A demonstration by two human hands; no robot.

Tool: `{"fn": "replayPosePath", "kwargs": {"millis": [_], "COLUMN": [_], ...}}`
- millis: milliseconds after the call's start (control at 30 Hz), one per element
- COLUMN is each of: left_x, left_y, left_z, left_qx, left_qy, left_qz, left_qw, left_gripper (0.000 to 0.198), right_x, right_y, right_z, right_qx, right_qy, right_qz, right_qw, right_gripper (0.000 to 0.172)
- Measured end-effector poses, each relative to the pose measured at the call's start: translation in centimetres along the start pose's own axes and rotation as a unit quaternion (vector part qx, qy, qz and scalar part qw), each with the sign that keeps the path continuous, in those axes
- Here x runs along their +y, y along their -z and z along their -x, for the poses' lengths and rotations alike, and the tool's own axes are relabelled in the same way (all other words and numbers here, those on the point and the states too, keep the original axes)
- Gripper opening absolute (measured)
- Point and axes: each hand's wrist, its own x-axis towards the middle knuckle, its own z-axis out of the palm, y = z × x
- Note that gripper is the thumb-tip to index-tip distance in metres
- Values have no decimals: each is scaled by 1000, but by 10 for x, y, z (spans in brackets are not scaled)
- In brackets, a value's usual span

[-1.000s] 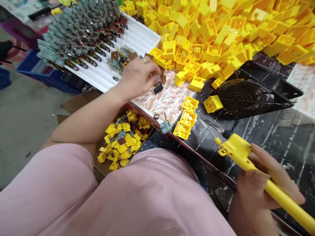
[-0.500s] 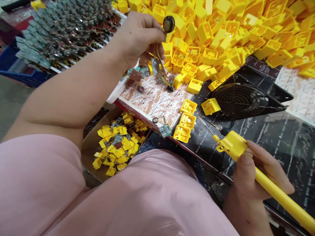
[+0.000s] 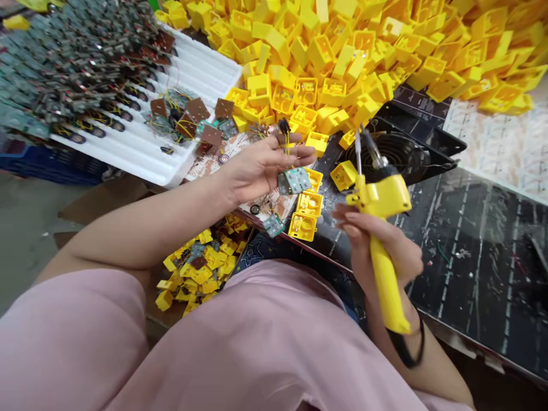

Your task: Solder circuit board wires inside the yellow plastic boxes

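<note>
White tray (image 3: 212, 65): circuit boards (image 3: 94, 63). Left grip (image 3: 256, 170) loosely holds wired board (image 3: 295, 181); right grip (image 3: 400, 248) wraps soldering gun (image 3: 385, 198).

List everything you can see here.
Bench: one, mostly black, right
Piled housings: many, yellow, far side of bench
Open housings: three, yellow, near bench edge
Fan: one, black, on bench
Lone housing: one, yellow, beside fan
Foam tray: one, white, left
Stacked circuit boards: many, green, on tray
Boards: several, brown, around tray's right end
Crate: one, blue, below tray
Loose circuit board: one, green, bench edge
Lower housings: many, yellow, below bench edge
Soldering iron: one, yellow, in right hand
Held circuit board: one, green, at left hand
Shirt: one, pink, bottom centre
Wristband: one, black, right wrist
Hands: two, bare, centre and right
</note>
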Motion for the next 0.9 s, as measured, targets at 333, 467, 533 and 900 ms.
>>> {"fn": "replayPosePath", "kwargs": {"millis": [333, 467, 533, 900], "left_x": [-19, 7, 20, -21], "left_y": [29, 71, 87, 45], "left_z": [3, -18, -27, -5], "left_qx": [-139, -160, -140, -118], "left_qy": [-40, -63, -89, -364], "left_qz": [-149, -357, -471, -535], "left_qw": [978, 918, 866, 754], "left_gripper": [46, 39, 39, 54], "right_x": [2, 14, 20, 12], "right_y": [-38, -30, -28, -29], "right_z": [-21, -28, -32, -35], "right_qx": [-5, 24, 41, 33], "right_qy": [11, 41, 59, 123], "right_qz": [-5, 51, 89, 135], "right_qw": [1000, 998, 993, 983], "right_gripper": [55, 50, 48, 54]}}
